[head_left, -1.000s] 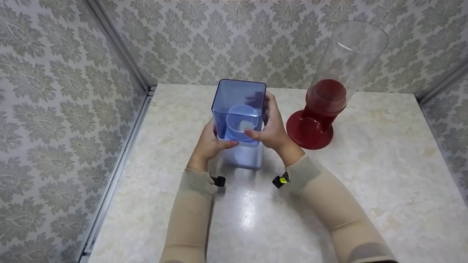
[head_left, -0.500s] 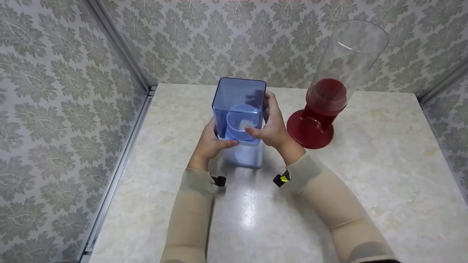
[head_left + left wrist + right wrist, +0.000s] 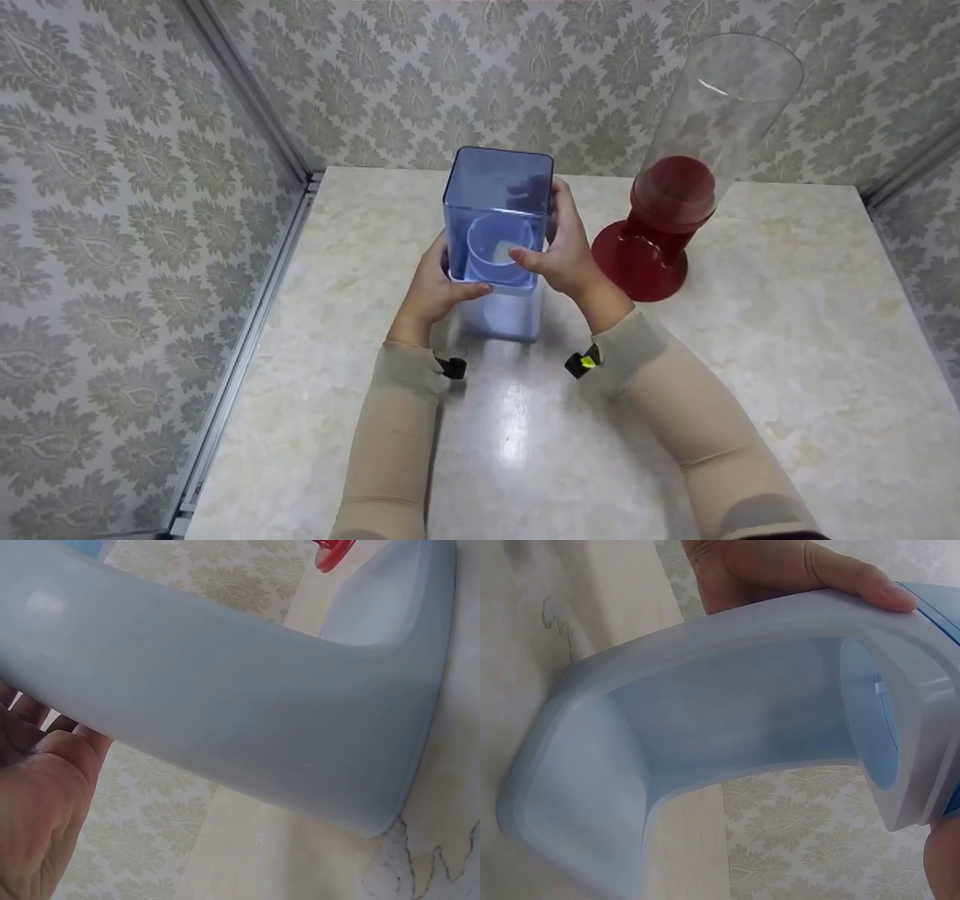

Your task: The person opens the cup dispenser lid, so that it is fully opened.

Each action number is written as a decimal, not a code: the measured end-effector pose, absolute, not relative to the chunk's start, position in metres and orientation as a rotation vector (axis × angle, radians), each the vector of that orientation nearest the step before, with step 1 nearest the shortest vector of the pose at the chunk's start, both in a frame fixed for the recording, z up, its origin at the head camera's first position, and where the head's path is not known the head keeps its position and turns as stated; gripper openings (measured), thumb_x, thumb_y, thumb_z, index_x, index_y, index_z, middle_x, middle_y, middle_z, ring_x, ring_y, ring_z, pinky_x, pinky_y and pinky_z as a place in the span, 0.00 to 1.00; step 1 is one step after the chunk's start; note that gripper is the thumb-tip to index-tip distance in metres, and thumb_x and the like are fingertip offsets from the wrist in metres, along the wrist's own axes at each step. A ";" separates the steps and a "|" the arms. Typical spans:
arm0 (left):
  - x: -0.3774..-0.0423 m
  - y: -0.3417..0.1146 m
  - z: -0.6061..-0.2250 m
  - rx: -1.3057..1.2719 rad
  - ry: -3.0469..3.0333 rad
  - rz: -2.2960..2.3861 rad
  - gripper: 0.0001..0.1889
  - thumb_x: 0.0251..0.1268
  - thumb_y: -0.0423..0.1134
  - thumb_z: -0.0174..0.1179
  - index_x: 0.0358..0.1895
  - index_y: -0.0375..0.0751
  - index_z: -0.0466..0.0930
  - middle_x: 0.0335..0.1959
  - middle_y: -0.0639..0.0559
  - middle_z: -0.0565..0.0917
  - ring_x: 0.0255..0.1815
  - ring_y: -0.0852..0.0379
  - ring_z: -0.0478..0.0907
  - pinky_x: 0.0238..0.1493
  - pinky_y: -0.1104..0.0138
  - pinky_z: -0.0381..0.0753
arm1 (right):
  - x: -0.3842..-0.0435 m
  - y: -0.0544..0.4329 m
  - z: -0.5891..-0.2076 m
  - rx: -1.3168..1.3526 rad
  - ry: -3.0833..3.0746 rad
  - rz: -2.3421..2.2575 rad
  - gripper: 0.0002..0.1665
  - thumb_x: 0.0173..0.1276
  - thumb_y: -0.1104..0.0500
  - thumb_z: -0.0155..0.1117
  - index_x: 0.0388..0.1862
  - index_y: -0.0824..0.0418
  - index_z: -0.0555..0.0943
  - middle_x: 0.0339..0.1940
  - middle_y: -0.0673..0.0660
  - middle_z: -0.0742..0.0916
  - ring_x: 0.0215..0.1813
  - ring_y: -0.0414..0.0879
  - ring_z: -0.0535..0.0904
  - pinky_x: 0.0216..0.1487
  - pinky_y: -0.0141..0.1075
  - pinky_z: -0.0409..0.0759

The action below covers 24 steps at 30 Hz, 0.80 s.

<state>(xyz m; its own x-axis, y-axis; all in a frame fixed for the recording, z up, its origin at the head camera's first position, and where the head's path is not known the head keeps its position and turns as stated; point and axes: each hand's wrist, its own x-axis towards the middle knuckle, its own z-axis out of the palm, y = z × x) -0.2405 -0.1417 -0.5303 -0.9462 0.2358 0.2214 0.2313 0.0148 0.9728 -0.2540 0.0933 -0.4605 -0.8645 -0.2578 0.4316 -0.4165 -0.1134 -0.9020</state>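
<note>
The table (image 3: pixel 840 337) has a pale, slightly glossy top mottled with beige, and thin, dark, jagged veins show in it in both wrist views. A bright reflection (image 3: pixel 513 439) lies on the surface between the two sleeves (image 3: pixel 394 450). Farther back stands a pale blue stand (image 3: pixel 501 319); its bottom appears to rest flat on the tabletop, though part of that contact is hidden. To its right, well apart from it, a red stand (image 3: pixel 664 210) sits on a wide round foot (image 3: pixel 637 270).
</note>
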 end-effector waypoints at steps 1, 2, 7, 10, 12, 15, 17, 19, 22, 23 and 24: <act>-0.241 -0.142 -0.530 0.510 2.233 2.147 0.75 0.29 0.77 0.91 0.85 0.41 0.69 0.72 0.41 0.86 0.69 0.49 0.84 0.76 0.59 0.85 | -0.254 0.093 -0.460 0.771 -2.019 2.124 0.83 0.42 0.20 0.91 0.82 0.65 0.61 0.71 0.60 0.83 0.72 0.51 0.82 0.78 0.40 0.83; -0.240 -0.142 -0.530 0.510 2.230 2.153 0.75 0.29 0.77 0.91 0.84 0.40 0.69 0.72 0.41 0.86 0.69 0.49 0.84 0.75 0.60 0.85 | -0.254 0.093 -0.459 0.778 -2.031 2.108 0.83 0.43 0.19 0.90 0.82 0.65 0.61 0.72 0.60 0.83 0.72 0.51 0.81 0.78 0.41 0.82; -0.241 -0.141 -0.529 0.510 2.209 2.177 0.76 0.30 0.74 0.92 0.85 0.39 0.68 0.72 0.39 0.85 0.69 0.48 0.83 0.74 0.62 0.83 | -0.252 0.096 -0.452 0.786 -2.036 2.082 0.86 0.42 0.18 0.89 0.83 0.67 0.60 0.73 0.62 0.82 0.73 0.52 0.80 0.80 0.43 0.81; -0.242 -0.140 -0.529 0.495 2.180 2.197 0.73 0.34 0.61 0.96 0.88 0.40 0.65 0.76 0.39 0.82 0.72 0.48 0.81 0.78 0.62 0.79 | -0.253 0.100 -0.443 0.736 -1.987 2.123 0.90 0.37 0.16 0.90 0.84 0.68 0.59 0.72 0.61 0.83 0.73 0.52 0.81 0.79 0.42 0.82; -0.242 -0.140 -0.529 0.477 2.169 2.209 0.71 0.36 0.49 0.95 0.90 0.41 0.63 0.79 0.39 0.80 0.75 0.48 0.78 0.81 0.62 0.77 | -0.253 0.102 -0.437 0.714 -1.945 2.159 0.94 0.35 0.15 0.90 0.85 0.68 0.58 0.72 0.59 0.83 0.72 0.51 0.81 0.77 0.41 0.83; -0.243 -0.140 -0.530 0.465 2.151 2.230 0.67 0.38 0.35 0.90 0.90 0.40 0.62 0.81 0.38 0.78 0.77 0.46 0.76 0.83 0.60 0.75 | -0.255 0.104 -0.426 0.719 -1.873 2.205 0.95 0.33 0.17 0.92 0.86 0.69 0.57 0.71 0.58 0.83 0.72 0.52 0.81 0.77 0.40 0.84; -0.243 -0.141 -0.530 0.457 2.154 2.227 0.66 0.38 0.32 0.88 0.90 0.40 0.62 0.82 0.38 0.77 0.78 0.46 0.76 0.83 0.60 0.75 | -0.257 0.106 -0.419 0.738 -1.835 2.210 0.95 0.34 0.18 0.93 0.86 0.69 0.57 0.70 0.58 0.83 0.72 0.53 0.81 0.76 0.41 0.84; -0.243 -0.141 -0.531 0.454 2.156 2.225 0.66 0.38 0.30 0.87 0.90 0.40 0.62 0.81 0.37 0.77 0.78 0.45 0.76 0.83 0.59 0.75 | -0.260 0.107 -0.411 0.756 -1.808 2.204 0.93 0.35 0.21 0.95 0.85 0.69 0.58 0.70 0.59 0.83 0.72 0.55 0.80 0.76 0.43 0.85; -0.243 -0.141 -0.532 0.443 2.165 2.217 0.67 0.38 0.30 0.87 0.90 0.40 0.61 0.82 0.37 0.77 0.78 0.45 0.75 0.83 0.57 0.74 | -0.264 0.109 -0.402 0.781 -1.800 2.177 0.89 0.38 0.25 0.96 0.86 0.68 0.58 0.71 0.59 0.82 0.72 0.56 0.80 0.76 0.44 0.86; -0.243 -0.141 -0.532 0.439 2.167 2.214 0.67 0.38 0.30 0.88 0.90 0.40 0.61 0.82 0.38 0.77 0.78 0.45 0.75 0.84 0.56 0.74 | -0.266 0.110 -0.400 0.787 -1.801 2.170 0.89 0.39 0.26 0.96 0.86 0.67 0.58 0.71 0.58 0.82 0.73 0.56 0.79 0.76 0.44 0.86; -0.243 -0.141 -0.533 0.434 2.171 2.210 0.67 0.38 0.29 0.88 0.90 0.41 0.61 0.82 0.38 0.77 0.79 0.46 0.75 0.85 0.55 0.73 | -0.268 0.110 -0.398 0.798 -1.793 2.174 0.88 0.40 0.28 0.97 0.86 0.67 0.57 0.72 0.59 0.81 0.73 0.57 0.79 0.76 0.44 0.86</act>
<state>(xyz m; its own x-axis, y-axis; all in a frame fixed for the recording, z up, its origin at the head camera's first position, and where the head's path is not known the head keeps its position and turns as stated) -0.2428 -0.1411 -0.5328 -0.9614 0.2017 0.1872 0.1835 -0.0367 0.9823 -0.2679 0.1105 -0.3975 -0.8307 -0.1726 0.5293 -0.4868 -0.2362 -0.8410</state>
